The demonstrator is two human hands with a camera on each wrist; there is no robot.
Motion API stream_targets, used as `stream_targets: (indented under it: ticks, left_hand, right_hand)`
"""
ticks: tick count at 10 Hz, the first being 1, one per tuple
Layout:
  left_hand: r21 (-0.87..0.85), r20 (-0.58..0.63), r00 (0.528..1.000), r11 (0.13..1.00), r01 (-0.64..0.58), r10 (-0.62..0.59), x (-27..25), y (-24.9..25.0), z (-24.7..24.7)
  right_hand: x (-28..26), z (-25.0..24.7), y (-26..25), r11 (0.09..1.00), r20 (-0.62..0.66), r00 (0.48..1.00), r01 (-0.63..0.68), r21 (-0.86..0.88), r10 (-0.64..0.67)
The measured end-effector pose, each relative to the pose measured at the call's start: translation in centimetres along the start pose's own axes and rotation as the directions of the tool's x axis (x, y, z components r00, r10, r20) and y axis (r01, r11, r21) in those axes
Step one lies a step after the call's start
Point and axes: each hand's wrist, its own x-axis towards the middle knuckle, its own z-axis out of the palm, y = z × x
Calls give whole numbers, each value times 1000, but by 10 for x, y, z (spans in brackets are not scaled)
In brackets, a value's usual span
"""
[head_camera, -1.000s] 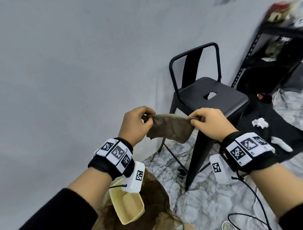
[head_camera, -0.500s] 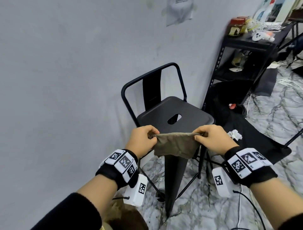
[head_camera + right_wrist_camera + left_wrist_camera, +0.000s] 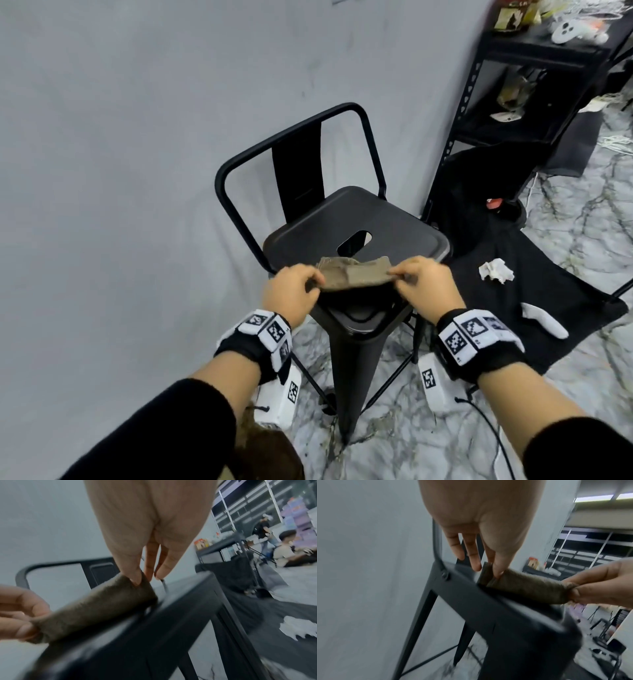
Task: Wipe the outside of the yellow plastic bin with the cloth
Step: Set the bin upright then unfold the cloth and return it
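A folded brown cloth [image 3: 356,277] lies across the front edge of the black stool's seat [image 3: 376,219]. My left hand [image 3: 317,282] pinches its left end and my right hand [image 3: 397,275] pinches its right end. In the left wrist view my thumb and forefinger nip the cloth [image 3: 522,588] just above the seat rim [image 3: 488,608]. The right wrist view shows the cloth [image 3: 96,608] held the same way from the other end. The yellow bin is not in view.
The stool's backrest [image 3: 301,137] stands against a grey wall [image 3: 120,171]. A black shelf rack [image 3: 513,102] stands to the right. On the marble floor lies a black sheet [image 3: 513,308] with crumpled white paper [image 3: 495,270]. A brown heap [image 3: 270,455] sits below my left arm.
Both hands have brought the cloth down from hanging stretched in the air onto the stool seat, folded over. The yellow bin seen a second ago has left the view.
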Motion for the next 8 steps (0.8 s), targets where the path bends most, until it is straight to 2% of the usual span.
stream_targets:
  ticks: [1, 2, 3, 4, 6, 8]
  left_hand:
    - [-68, 17, 999, 997, 47, -46, -13, -19, 30]
    - [-141, -25, 998, 989, 53, -57, -13, -24, 32]
    - [-181, -13, 999, 983, 34, -37, -12, -26, 31]
    - [-221, -22, 998, 974, 59, -65, -13, -25, 32]
    - [-239, -42, 996, 969, 71, -83, -13, -24, 34]
    - [-197, 8, 998, 978, 70, -70, -14, -22, 28]
  right_hand:
    - [-18, 30, 18, 994, 30, 995, -98, 53, 96]
    - [-23, 33, 22, 993, 0, 995, -96, 71, 96]
    - [-25, 31, 23, 993, -7, 997, -75, 94, 76]
    - [-25, 33, 22, 989, -18, 995, -91, 117, 94]
    - [-26, 33, 27, 977, -19, 996, -78, 196, 83]
    - [-25, 24, 27, 985, 76, 995, -70, 159, 58]
